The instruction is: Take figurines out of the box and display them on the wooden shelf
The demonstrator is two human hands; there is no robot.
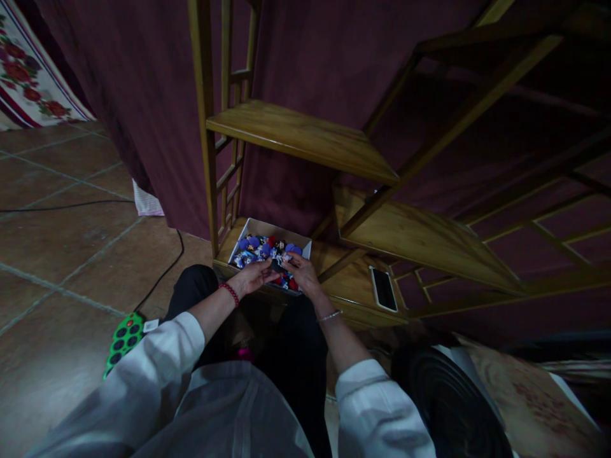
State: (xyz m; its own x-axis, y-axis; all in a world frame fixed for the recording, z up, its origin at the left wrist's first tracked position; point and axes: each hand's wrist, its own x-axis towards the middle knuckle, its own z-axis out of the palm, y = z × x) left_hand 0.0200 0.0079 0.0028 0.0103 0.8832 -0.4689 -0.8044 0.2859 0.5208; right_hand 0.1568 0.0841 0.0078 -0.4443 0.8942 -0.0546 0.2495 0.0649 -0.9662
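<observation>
A shallow white box [307, 248] full of small figurines [252, 245], mostly blue, purple and white with some red, sits on the lowest wooden shelf. Over its front edge, my left hand [255, 277] and my right hand [303, 275] come together around one small figurine [277, 261] with dark and pale parts. The fingers of both hands are closed on it from either side. Its finer details are too small to make out, and my hands cover part of the box's front.
A wooden shelf unit [300, 137] with staggered boards and slanting posts rises around the box. A phone-like dark slab with a white edge [384, 289] lies to the right. A green power strip [125, 340] with a black cable rests on the tiled floor at left.
</observation>
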